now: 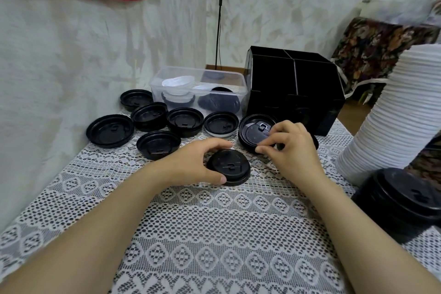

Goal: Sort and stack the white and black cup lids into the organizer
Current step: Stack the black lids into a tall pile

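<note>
My left hand (194, 162) grips a black cup lid (229, 166) that lies dome-up on the lace tablecloth, thumb near me and fingers over its far edge. My right hand (290, 144) pinches the near rim of another black lid (255, 130), which is tilted with its underside showing. Several more black lids (183, 122) lie upside down in a loose group to the left. The black organizer (296, 88) with its open compartments stands just behind my right hand. A tall leaning stack of white lids (393, 112) and a stack of black lids (405, 200) sit at the right.
A clear plastic tub (200, 89) holding white and black lids stands left of the organizer, against the wall. The table's lace cloth (214, 234) runs to the near edge. A patterned cushion (377, 52) lies beyond the table at the right.
</note>
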The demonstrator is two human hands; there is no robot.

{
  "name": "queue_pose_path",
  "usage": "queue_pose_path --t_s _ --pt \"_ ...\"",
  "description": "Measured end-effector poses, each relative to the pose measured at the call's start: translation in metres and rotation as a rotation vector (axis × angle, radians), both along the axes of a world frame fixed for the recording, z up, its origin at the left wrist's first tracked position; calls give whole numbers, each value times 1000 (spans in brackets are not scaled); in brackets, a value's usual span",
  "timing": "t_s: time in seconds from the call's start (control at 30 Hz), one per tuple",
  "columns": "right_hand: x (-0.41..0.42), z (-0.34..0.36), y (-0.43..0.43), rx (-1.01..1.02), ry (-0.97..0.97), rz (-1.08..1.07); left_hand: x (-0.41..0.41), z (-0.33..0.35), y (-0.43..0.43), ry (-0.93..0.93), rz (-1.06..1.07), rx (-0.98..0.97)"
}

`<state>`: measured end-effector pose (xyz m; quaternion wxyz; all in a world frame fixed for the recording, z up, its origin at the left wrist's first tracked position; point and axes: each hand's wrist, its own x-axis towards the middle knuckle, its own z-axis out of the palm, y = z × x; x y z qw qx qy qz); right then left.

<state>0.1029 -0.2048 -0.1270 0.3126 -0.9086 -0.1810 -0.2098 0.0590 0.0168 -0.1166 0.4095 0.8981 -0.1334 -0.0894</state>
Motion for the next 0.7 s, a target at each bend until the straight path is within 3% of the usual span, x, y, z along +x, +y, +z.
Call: queue_pose_path --t_s 0.2,0.57,0.63,0.7 --pt "-8 7 2 196 97 -9 0 -3 1 -4 1 -15" --pt "-16 12 7 570 -88 68 -2 -4 -5 -69 -5 -23" --pt "-22 18 8 715 -41 121 -3 -4 -8 -161 46 -76" --pt "-26 24 12 901 135 191 -3 -3 -10 -249 91 -184"
